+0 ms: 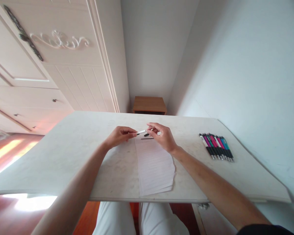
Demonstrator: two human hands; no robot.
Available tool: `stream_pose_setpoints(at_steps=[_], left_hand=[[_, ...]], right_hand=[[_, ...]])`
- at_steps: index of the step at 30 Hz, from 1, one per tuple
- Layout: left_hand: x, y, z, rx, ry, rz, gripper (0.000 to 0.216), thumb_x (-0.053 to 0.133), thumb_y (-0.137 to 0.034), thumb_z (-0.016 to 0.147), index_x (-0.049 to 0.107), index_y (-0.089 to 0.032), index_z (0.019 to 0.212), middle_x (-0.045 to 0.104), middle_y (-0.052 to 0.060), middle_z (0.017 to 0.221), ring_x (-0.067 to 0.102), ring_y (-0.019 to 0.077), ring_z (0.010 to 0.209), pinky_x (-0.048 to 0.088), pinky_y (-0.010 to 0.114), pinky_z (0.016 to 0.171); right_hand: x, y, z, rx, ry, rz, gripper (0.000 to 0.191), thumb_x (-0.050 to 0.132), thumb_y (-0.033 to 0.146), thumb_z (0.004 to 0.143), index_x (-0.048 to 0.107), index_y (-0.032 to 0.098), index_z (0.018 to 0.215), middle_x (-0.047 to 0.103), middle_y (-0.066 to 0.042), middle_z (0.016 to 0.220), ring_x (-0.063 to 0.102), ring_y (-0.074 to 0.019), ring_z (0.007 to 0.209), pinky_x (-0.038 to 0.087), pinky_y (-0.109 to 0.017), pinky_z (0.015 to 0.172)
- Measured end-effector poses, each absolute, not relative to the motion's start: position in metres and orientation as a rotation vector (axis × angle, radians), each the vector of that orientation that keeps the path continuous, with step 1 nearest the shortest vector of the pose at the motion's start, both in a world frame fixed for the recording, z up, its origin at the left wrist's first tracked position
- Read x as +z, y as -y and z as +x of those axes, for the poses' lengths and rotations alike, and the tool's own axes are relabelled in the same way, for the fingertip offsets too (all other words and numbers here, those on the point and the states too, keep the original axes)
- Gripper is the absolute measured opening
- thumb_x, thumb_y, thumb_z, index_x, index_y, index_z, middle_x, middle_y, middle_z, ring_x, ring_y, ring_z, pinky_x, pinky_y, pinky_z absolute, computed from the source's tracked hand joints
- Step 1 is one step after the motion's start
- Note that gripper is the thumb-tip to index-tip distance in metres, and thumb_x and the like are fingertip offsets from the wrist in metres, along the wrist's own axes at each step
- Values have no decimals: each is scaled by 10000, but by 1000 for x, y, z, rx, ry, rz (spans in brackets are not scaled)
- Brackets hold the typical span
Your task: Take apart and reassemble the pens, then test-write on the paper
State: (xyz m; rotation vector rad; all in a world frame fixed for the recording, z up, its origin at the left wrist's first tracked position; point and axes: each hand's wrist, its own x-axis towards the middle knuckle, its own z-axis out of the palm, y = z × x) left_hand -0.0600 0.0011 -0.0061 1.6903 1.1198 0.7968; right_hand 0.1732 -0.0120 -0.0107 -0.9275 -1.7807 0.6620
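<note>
My left hand [121, 135] is closed in a pinch on a white pen barrel [141, 132] with a dark end, held over the top of the paper. At the barrel's other end is my right hand [163, 134], thumb and fingers drawn together; whether they grip the barrel's tip or a small part, I cannot make out. Below the fingers lies a short black piece [146, 134], partly hidden by my right hand. A thin dark stick like a pen refill [147, 138] rests near the top of the lined paper [155, 168].
On the right of the white table [107, 182], several click pens [217, 147] in white, pink, purple, green and blue lie in a row. A wall [259, 81] runs along the right. Behind the table stand a wooden box-like cabinet [149, 103] and, to the left, a white wardrobe [88, 81].
</note>
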Motion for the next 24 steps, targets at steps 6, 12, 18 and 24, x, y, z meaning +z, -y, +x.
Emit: stream_pose_setpoints(at_steps=[6, 12, 18, 24], left_hand=[[-7, -1, -62, 835, -1114, 1676, 435, 746, -495, 722, 773, -132, 962, 647, 27, 659, 469, 99, 559, 382, 198, 481], [-6, -1, -59, 833, -1115, 1693, 434, 746, -511, 710, 779, -143, 939, 667, 37, 694, 480, 103, 565, 401, 208, 495], [-3, 2, -57, 818, -1125, 1712, 426, 739, -507, 716, 778, -146, 939, 669, 37, 689, 483, 108, 562, 397, 205, 472], [-3, 1, -57, 819, -1121, 1702, 434, 745, -514, 704, 779, -138, 917, 680, 41, 692, 479, 105, 558, 405, 206, 477]], right_hand=[[1, 7, 184, 559, 1791, -963, 264, 682, 306, 826, 706, 191, 1062, 763, -55, 892, 703, -167, 773, 561, -283, 730], [4, -2, 196, 562, 1710, -1022, 288, 698, 316, 800, 702, 179, 1053, 770, -62, 877, 708, -179, 777, 556, -299, 723], [2, 0, 194, 607, 1740, -1020, 299, 704, 311, 790, 696, 182, 1059, 768, -53, 862, 703, -175, 767, 549, -304, 730], [1, 1, 191, 613, 1792, -979, 301, 702, 288, 794, 690, 179, 1074, 767, -51, 855, 699, -166, 750, 534, -286, 706]])
